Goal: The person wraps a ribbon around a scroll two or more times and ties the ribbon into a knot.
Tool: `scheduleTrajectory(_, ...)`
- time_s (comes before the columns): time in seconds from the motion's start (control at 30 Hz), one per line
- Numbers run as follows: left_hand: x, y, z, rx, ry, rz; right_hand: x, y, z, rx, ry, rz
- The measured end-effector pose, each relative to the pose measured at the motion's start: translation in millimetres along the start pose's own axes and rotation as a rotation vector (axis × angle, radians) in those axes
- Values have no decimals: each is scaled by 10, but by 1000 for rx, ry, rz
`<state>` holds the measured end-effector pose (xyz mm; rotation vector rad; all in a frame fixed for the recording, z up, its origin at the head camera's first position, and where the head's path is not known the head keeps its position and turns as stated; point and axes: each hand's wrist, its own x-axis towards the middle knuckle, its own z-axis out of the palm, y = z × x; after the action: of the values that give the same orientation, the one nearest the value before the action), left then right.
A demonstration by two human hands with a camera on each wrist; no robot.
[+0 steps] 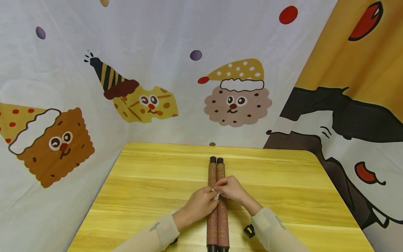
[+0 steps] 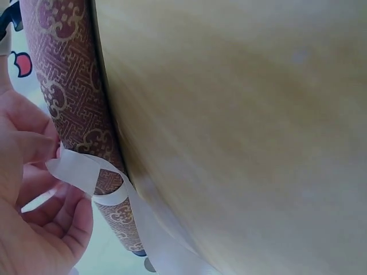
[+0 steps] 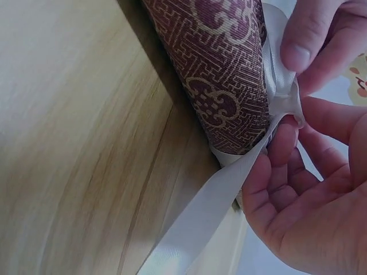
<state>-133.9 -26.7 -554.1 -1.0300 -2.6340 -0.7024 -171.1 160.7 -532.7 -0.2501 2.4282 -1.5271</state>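
Observation:
Two long scrolls, the left scroll (image 1: 212, 227) and the right scroll (image 1: 223, 224), lie side by side, pointing away from me. Both have reddish-brown patterned cloth and dark end knobs. A flat white ribbon (image 3: 192, 223) loops round the patterned roll (image 3: 218, 86) in the right wrist view, its tail trailing over the table. My left hand (image 1: 200, 203) pinches the ribbon over the scrolls' middle. Close against it, my right hand (image 1: 232, 189) pinches the ribbon too, fingers curled. In the left wrist view the ribbon (image 2: 80, 166) is folded at the fingertips; fingers partly hide the crossing.
The scrolls lie on a wood-grain table (image 1: 141, 182). A small black object with a yellow mark (image 1: 249, 231) sits beside my right sleeve. Another dark item (image 1: 174, 241) is mostly hidden by the left sleeve. Behind the table hangs a printed cloth (image 1: 163, 42).

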Motion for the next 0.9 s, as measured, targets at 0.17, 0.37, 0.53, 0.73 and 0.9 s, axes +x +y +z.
scheduleTrajectory(0.17, -57, -16, -25, -46, 6, -66, -22, -7, 6, 29, 20, 21)
scheduleTrajectory(0.37, -89, -26, -34, -103, -5, -133, -15, 18, 12, 54, 33, 40)
scheduleTrajectory(0.53, -122, -13, -42, -140, 30, -157, -19, 34, 4, 76, 29, 43)
scheduleTrajectory(0.73, -151, 14, -60, -144, 43, -183, -28, 38, -4, 91, 20, 36)
scheduleTrajectory(0.9, -147, 30, -62, -196, -8, -236, -19, 49, -5, 80, 23, 33)
